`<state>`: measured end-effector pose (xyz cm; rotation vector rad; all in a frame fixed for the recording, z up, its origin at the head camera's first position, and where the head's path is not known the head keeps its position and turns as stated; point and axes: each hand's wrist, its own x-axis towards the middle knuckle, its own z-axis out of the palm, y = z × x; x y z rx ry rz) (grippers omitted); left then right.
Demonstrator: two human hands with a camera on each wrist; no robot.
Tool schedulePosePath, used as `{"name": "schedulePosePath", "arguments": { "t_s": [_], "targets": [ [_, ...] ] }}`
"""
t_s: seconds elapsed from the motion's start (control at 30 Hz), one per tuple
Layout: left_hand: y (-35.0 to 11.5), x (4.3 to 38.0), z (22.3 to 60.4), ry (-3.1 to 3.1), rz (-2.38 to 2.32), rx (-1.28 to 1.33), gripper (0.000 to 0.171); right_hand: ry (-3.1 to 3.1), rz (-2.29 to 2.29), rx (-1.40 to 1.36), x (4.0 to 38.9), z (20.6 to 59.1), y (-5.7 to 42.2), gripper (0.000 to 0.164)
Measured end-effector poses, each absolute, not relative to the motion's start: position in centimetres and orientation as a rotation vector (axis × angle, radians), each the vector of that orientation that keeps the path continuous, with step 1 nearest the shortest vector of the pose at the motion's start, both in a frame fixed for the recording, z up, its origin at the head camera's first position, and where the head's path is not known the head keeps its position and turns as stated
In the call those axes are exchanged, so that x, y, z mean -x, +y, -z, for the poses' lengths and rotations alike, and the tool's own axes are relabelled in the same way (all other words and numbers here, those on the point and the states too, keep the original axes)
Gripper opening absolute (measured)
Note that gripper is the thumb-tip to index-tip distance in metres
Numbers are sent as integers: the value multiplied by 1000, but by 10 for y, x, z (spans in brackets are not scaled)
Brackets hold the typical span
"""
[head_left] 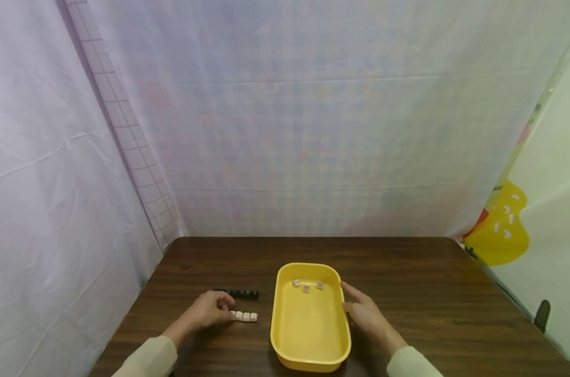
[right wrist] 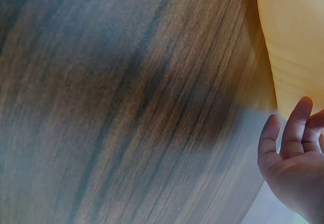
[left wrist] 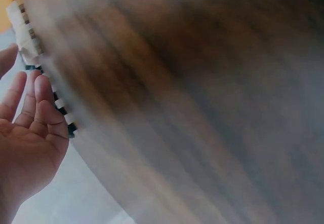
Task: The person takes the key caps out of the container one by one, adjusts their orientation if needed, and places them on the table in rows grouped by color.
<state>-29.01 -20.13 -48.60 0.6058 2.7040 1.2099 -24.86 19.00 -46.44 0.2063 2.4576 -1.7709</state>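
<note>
A row of small white cubes (head_left: 246,317) lies on the table left of the tray, and my left hand (head_left: 208,310) is at its left end. The thumb is right at the end cube, with the other fingers loosely bent. In the left wrist view, these fingers (left wrist: 43,89) overlap a row of black cubes (left wrist: 71,125). That black row (head_left: 242,294) lies just behind the white one. My right hand (head_left: 367,317) rests against the right wall of a yellow tray (head_left: 275,314), its index finger extended along the side. Inside, three white cubes with dark marks (head_left: 306,288) lie toward the far end.
The dark wood-grain table (head_left: 417,283) extends around the tray. A pale curtain (head_left: 285,157) hangs behind its far edge, and a white cloth (head_left: 54,209) hangs along the left. Fabric with yellow shapes (head_left: 502,230) is at the right.
</note>
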Motion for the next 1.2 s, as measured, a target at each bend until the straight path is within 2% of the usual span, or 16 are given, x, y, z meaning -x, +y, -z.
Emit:
{"name": "schedulePosePath", "arguments": {
  "t_s": [0.33, 0.63, 0.83, 1.0, 1.2],
  "targets": [
    [-169, 305, 448, 2804, -1207, -583, 19, 2459, 1777, -179, 248, 464, 194, 59],
    [-94, 324, 408, 2742, -1337, -600, 25, 2436, 1786, -166, 249, 465, 196, 61],
    [-41, 333, 392, 2707, -1446, -580, 24, 2454, 1819, -165, 248, 466, 194, 60],
    [-6, 339, 390, 2682, -1550, -507, 24, 2459, 1815, -180, 248, 467, 193, 60],
    [16, 345, 410, 2694, -1579, -469, 24, 2456, 1821, -171, 248, 468, 192, 60]
  ]
}}
